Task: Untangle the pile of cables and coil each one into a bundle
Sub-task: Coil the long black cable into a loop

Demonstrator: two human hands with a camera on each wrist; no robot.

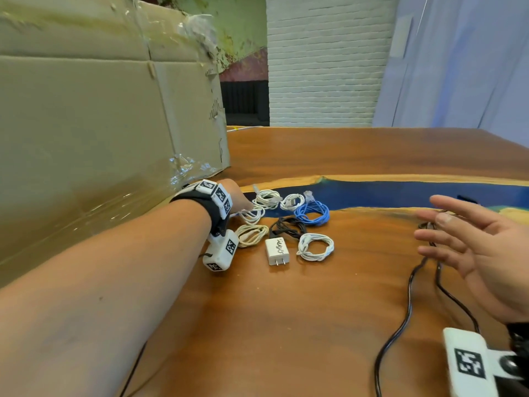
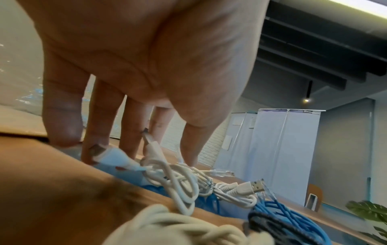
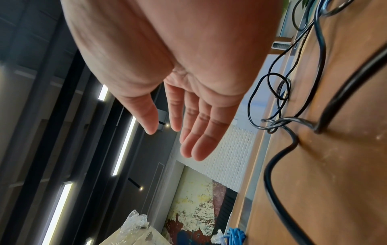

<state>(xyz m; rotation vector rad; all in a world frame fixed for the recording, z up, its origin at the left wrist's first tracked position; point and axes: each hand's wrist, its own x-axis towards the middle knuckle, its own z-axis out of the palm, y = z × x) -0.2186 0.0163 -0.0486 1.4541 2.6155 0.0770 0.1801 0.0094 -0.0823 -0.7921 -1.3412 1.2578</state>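
Observation:
Several coiled bundles lie together on the wooden table [image 1: 286,325]: white ones [image 1: 267,198] [image 1: 315,247], a cream one [image 1: 252,234], a blue one [image 1: 312,213] and a black one [image 1: 286,227]. My left hand [image 1: 242,203] reaches to the group's left edge. Its straight fingers [image 2: 134,145] touch the table right behind a white coiled cable [image 2: 178,180], gripping nothing. To the right a long black cable [image 1: 410,293] lies loose and uncoiled. My right hand [image 1: 446,233] hovers above it with fingers spread and palm empty [image 3: 169,139]. The black cable [image 3: 272,165] loops below it.
A white charger plug [image 1: 276,250] lies among the bundles. A big cardboard box [image 1: 100,124] stands along the left, close behind my left arm. A blue resin strip [image 1: 386,193] crosses the table behind the cables. Bare wood lies between the bundles and me.

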